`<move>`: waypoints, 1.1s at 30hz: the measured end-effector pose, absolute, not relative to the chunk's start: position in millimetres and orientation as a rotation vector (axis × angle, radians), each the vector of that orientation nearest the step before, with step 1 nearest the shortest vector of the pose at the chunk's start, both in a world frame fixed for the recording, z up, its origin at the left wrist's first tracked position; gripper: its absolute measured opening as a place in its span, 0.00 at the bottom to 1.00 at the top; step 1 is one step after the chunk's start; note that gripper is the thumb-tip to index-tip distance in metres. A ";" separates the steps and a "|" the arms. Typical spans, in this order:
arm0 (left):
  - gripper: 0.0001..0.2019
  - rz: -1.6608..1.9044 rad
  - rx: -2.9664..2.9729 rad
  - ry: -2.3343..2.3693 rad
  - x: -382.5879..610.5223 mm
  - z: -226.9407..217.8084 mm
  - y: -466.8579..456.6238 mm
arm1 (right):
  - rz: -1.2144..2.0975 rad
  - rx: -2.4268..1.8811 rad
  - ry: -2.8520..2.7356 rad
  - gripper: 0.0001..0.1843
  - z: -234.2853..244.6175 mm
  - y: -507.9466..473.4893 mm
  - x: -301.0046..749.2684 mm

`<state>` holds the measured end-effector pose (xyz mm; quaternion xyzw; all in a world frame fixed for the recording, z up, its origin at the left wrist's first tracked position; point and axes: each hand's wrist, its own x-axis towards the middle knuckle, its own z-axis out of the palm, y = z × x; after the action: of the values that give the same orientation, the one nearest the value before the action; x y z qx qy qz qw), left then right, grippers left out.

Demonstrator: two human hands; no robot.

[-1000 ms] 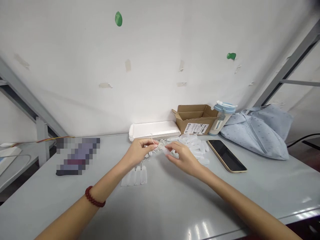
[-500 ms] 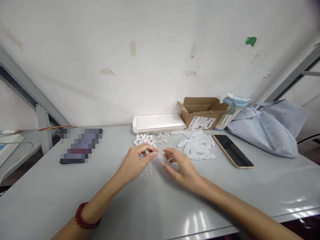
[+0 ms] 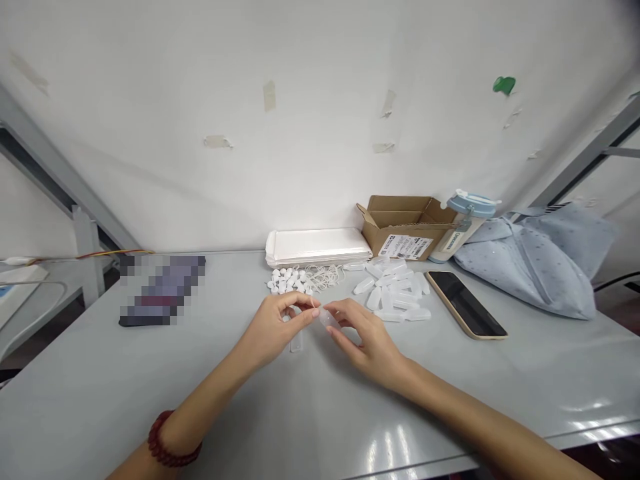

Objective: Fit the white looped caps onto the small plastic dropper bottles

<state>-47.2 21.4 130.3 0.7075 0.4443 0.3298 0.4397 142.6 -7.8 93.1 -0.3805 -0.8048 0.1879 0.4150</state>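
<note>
Translucent plastic piece (image 3: 327,319) is pinched in the right hand (image 3: 369,335) above a gray desk (image 3: 300,413), closer than half a second ago to the left hand (image 3: 270,327), which pinches white cord (image 3: 313,302). A tape-marked white wall (image 3: 320,173) rises behind.

Left hand (image 3: 267,330) and right hand (image 3: 373,340) have drawn back from the cords (image 3: 327,275), uncovering white round pieces (image 3: 287,280). The left now hides all but one clear sleeve (image 3: 297,343). Their fingers (image 3: 305,318) look closer together, though the tips are hazy.
</note>
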 end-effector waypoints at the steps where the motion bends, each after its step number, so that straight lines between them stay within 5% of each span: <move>1: 0.08 0.820 1.740 1.087 -46.8 128.9 21.4 | 0.478 -0.957 -2.011 0.15 93.5 -8.0 142.6; 26: 0.13 0.745 1.963 1.117 -41.4 129.1 11.0 | 1.022 -1.087 -1.694 0.13 102.7 -15.0 137.6; 33: 0.12 1.082 2.416 1.101 -38.7 115.0 7.3 | 1.205 -1.120 -1.494 0.15 101.1 -7.0 139.6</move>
<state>-38.7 7.3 115.0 0.8348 0.3805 0.3737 0.1367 139.6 -7.0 101.1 -0.4517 -0.6025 0.4859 0.4437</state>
